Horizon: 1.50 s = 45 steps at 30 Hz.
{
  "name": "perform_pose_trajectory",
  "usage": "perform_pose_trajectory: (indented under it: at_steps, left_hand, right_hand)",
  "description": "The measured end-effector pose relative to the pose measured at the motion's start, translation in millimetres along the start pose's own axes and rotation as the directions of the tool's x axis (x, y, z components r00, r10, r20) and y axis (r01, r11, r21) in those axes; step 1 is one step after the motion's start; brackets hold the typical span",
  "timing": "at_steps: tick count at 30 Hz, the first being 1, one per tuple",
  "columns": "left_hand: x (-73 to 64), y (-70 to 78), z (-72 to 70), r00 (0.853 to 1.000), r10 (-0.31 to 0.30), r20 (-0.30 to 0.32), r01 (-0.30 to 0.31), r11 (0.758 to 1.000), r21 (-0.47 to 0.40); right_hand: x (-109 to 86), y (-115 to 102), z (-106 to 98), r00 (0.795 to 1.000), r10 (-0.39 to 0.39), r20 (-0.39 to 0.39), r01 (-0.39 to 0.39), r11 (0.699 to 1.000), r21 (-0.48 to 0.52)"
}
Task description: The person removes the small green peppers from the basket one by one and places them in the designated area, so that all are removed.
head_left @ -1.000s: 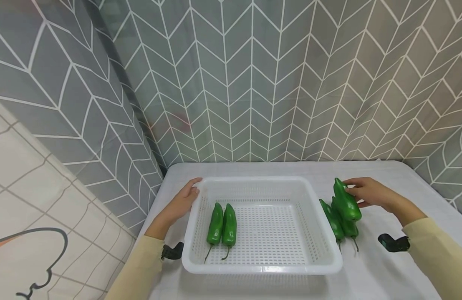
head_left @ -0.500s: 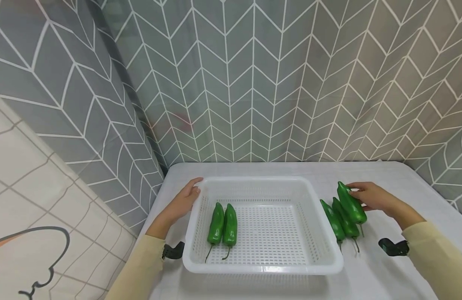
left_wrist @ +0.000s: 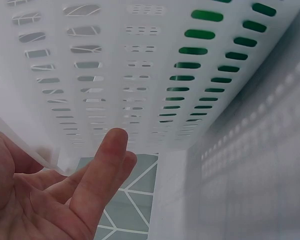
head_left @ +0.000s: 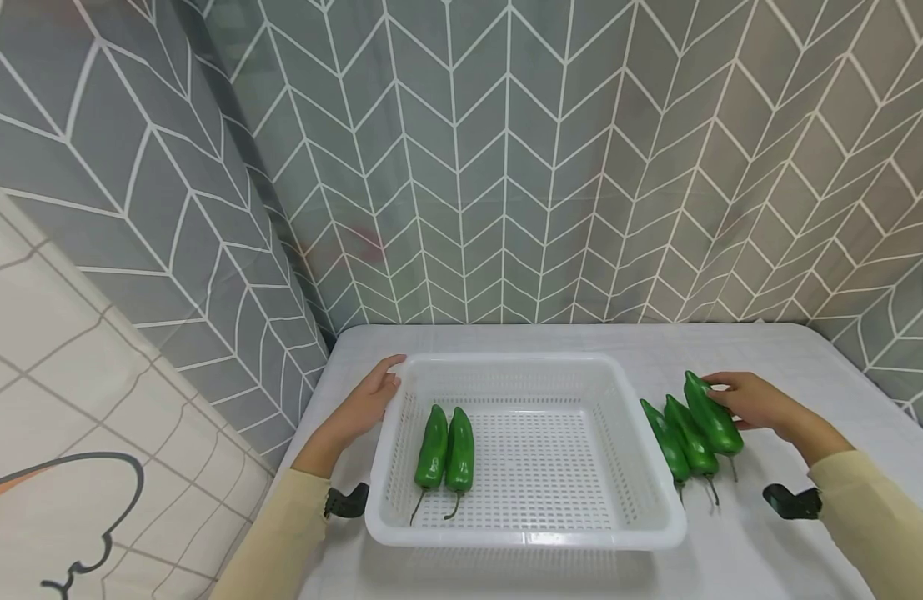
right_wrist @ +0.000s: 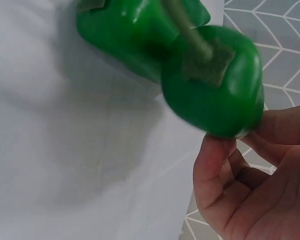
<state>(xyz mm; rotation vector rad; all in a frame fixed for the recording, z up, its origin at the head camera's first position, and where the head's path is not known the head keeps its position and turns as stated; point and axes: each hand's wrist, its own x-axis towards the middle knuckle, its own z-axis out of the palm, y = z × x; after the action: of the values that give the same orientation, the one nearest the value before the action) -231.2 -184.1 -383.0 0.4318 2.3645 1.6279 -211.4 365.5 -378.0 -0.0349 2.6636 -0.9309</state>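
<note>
At the right, my right hand [head_left: 754, 400] pinches a long green pepper [head_left: 712, 417] between thumb and fingers, low over the table. In the right wrist view the held pepper [right_wrist: 220, 80] points its stem toward the camera, the fingertips at its side. Left of it, two more green peppers, a middle one [head_left: 691, 437] and a partly hidden one [head_left: 665, 442], lie by the basket wall. My left hand [head_left: 367, 400] holds the far left corner of the white plastic basket [head_left: 524, 537]; its fingers [left_wrist: 102, 172] reach below the rim in the left wrist view.
Inside the basket, two green peppers, one at the left [head_left: 431, 450] and its neighbour [head_left: 459, 450], lie side by side, stems toward me. A white cloth covers the table [head_left: 806, 358]. A patterned curtain [head_left: 506, 167] hangs behind it.
My right hand has moved right and toward me with its pepper, which has gone from lying across the others to beside them. The left hand keeps its place on the basket.
</note>
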Motion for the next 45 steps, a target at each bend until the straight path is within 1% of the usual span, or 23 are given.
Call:
perform_pose_trajectory:
  at_steps: [10, 14, 20, 27, 31, 33, 36, 40, 42, 45]
  left_hand:
    - [-0.3, 0.7, 0.4, 1.0, 0.0, -0.002, 0.0, 1.0, 0.009]
    - [4.3, -6.7, -1.0, 1.0, 0.001, -0.002, -0.001, 1.0, -0.012]
    - [11.7, -23.5, -2.2, 1.0, 0.008, -0.016, -0.008, 1.0, 0.006]
    - [13.3, -27.6, -1.1, 0.999, 0.024, -0.028, -0.024, 1.0, 0.011]
    - [12.8, -26.3, -1.3, 1.0, 0.019, -0.021, -0.019, 1.0, 0.013]
    - [11.6, -23.3, -2.0, 1.0, 0.016, -0.013, -0.015, 1.0, 0.006]
    - [6.4, -11.8, -2.2, 1.0, 0.015, 0.003, -0.015, 1.0, 0.005]
    - [0.3, 0.7, -1.1, 1.0, 0.019, 0.012, -0.019, 1.0, 0.016]
    - [-0.5, 1.6, -0.8, 1.0, 0.016, 0.01, -0.016, 1.0, 0.023]
    - [0.5, -0.8, -1.2, 1.0, 0.01, 0.008, -0.01, 1.0, 0.021]
  right_hand:
    - [3.6, 12.9, 0.3, 0.999, 0.035, -0.007, -0.035, 0.999, -0.031]
    - [4.7, 16.5, 1.3, 0.999, 0.035, -0.006, -0.036, 0.999, -0.036]
    - [4.1, 19.4, 3.1, 0.999, 0.034, -0.012, -0.034, 0.999, -0.042]
    - [5.5, 21.8, 5.3, 0.997, 0.078, 0.01, -0.078, 0.995, -0.056]
    - [4.9, 20.6, 6.9, 0.996, 0.083, 0.031, -0.082, 0.996, -0.046]
    - [4.2, 19.4, 7.7, 0.996, 0.084, 0.044, -0.082, 0.996, -0.034]
    - [3.4, 18.2, 9.4, 0.994, 0.091, 0.055, -0.09, 0.996, -0.027]
    - [4.7, 21.8, 13.4, 0.993, 0.103, 0.055, -0.102, 0.994, -0.028]
    - [5.4, 23.5, 14.9, 0.992, 0.111, 0.054, -0.109, 0.994, -0.027]
    - [5.4, 23.5, 15.1, 0.991, 0.117, 0.058, -0.115, 0.993, -0.027]
